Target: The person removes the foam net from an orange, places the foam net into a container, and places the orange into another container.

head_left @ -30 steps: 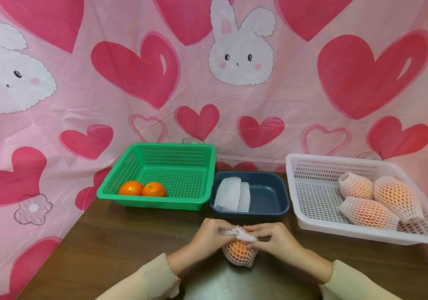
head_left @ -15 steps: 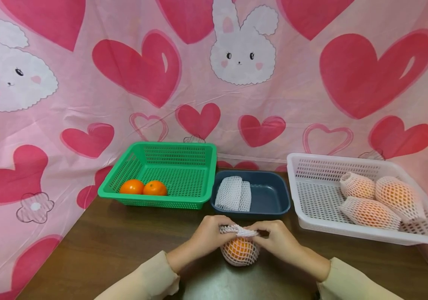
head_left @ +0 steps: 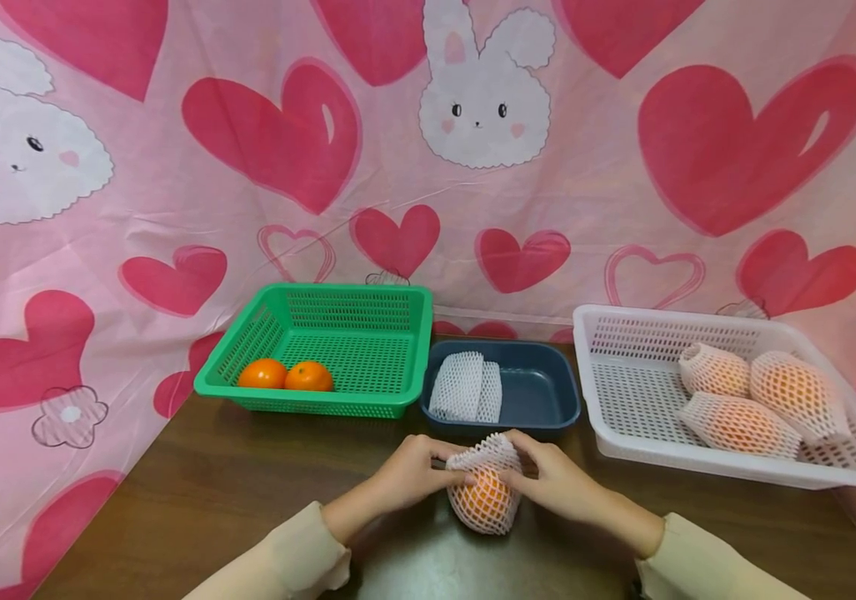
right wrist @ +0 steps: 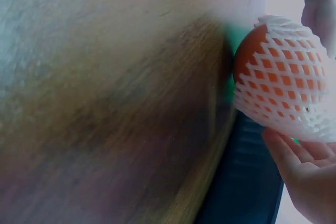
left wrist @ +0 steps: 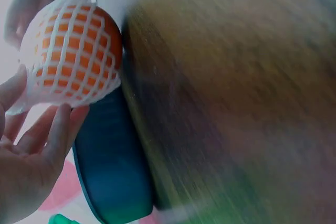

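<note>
Out left of the left hand [head_left: 416,477], bare surface [head_left: 217,483] runs wide to the curtain [head_left: 593,192]. Right of the right hand [head_left: 563,485], another broad patch, up to the white basket [head_left: 698,462]. Between the hands, blocked: the netted orange [head_left: 484,502] plugs the gap! Behind them the tub [head_left: 536,392] leaves just a thin strip. Green basket [head_left: 315,406], tub and white basket form a near-solid wall, curtain close behind. From above, there's room: green basket's rear and right, with oranges [head_left: 262,375] crowding front left; tub's right half, beside nets [head_left: 459,387]; white basket's left half, wrapped oranges [head_left: 741,427] packing the right.
</note>
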`<move>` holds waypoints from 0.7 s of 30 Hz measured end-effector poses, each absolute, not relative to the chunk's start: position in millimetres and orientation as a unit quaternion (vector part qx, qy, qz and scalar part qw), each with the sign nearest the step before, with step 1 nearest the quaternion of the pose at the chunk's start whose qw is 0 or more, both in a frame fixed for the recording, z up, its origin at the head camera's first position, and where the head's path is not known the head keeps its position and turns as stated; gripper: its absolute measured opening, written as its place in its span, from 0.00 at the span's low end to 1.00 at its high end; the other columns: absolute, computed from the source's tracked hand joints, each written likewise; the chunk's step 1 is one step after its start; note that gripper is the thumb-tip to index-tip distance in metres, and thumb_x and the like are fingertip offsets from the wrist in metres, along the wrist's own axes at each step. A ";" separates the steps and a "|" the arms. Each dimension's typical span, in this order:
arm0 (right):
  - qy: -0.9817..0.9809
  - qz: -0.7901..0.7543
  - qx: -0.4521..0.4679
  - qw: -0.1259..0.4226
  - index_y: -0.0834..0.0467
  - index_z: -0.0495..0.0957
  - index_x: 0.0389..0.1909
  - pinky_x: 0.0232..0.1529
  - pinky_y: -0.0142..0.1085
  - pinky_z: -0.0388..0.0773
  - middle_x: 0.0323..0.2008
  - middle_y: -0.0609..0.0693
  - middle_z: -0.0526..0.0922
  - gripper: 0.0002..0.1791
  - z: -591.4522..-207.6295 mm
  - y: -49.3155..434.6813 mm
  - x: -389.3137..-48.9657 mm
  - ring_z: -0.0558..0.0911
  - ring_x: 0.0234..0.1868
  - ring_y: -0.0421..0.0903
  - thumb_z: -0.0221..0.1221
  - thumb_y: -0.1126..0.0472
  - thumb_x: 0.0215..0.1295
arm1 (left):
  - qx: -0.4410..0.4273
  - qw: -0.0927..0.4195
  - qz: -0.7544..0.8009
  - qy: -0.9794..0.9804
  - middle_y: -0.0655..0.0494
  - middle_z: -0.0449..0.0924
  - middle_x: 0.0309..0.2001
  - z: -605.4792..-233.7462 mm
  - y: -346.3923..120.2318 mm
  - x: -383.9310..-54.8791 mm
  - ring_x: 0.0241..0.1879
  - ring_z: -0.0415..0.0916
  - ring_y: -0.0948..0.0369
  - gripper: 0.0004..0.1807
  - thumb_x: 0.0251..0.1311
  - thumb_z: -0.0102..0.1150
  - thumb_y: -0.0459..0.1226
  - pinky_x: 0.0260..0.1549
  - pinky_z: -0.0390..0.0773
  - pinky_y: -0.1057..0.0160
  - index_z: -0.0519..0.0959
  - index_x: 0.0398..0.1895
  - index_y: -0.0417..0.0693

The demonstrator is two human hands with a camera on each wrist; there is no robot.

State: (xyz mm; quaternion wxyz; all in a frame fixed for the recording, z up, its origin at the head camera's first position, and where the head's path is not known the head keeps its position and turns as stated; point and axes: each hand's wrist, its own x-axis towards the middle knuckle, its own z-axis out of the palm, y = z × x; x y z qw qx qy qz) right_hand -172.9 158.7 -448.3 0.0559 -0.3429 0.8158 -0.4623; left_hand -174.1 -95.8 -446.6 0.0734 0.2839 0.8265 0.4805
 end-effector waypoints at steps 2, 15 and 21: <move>0.816 -0.461 -0.343 0.061 0.63 0.78 0.58 0.47 0.34 0.81 0.48 0.49 0.86 0.19 -447.3 157.5 -172.8 0.82 0.48 0.37 0.65 0.58 0.70 | 0.290 0.055 0.476 0.828 0.54 0.87 0.48 -444.8 -94.3 -173.2 0.50 0.82 0.67 0.11 0.60 0.74 0.38 0.49 0.79 0.69 0.90 0.43 0.43; 0.803 -0.449 -0.384 -0.083 0.65 0.90 0.39 0.38 0.28 0.82 0.37 0.52 0.90 0.12 -447.3 147.8 -172.5 0.87 0.40 0.39 0.69 0.76 0.54 | 0.284 -0.013 0.457 0.842 0.55 0.88 0.34 -437.5 -89.1 -166.7 0.34 0.80 0.70 0.05 0.58 0.69 0.26 0.34 0.81 0.70 0.88 0.35 0.43; 0.802 -0.466 -0.367 -0.064 0.64 0.88 0.45 0.39 0.30 0.83 0.41 0.52 0.90 0.13 -446.7 146.9 -171.5 0.85 0.42 0.36 0.71 0.71 0.59 | 0.272 0.043 0.444 0.853 0.59 0.84 0.47 -439.8 -89.0 -170.3 0.46 0.79 0.65 0.20 0.56 0.77 0.41 0.46 0.80 0.63 0.83 0.51 0.48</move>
